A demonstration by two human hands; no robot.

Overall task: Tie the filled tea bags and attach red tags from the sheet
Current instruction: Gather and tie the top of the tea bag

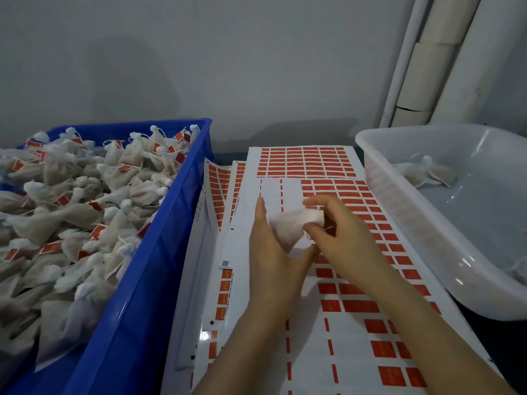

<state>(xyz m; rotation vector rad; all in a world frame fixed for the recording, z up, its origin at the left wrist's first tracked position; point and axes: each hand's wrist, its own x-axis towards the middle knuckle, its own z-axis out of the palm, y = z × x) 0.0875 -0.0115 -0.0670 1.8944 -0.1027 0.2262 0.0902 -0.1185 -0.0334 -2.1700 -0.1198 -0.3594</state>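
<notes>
So the blue crate (159,266) on the left is the biggest thing going, and it's heaped with tied tea bags (85,201), plenty of them showing red tags already. I'd say the bulk of the batch is done. The clear white tub (427,212) on the right looks like the supply side, and it's nearly out: just a few untied-looking bags (425,172) at the far end, maybe a bit more at the near edge, hard to tell. So my guess is we're close to the tail end of the job.

In between, the tag sheets (308,163) are spread out and overlapping, lots of red tags left but with blank peeled strips on the top sheet, so no shortage there.

Smallest bit: one tea bag (288,226) held up over the top sheet. The left hand (271,252) cups it from below, fingers fairly straight along its side. The right hand (345,232) has its fingers curled in at the neck of the bag, looks like it's working the tie, but the string is too blurry for me to call.

The surface is mostly buried under sheets; a dark strip shows at the back. Plain grey wall (228,61) behind, white pipes (439,61) in the right corner.
</notes>
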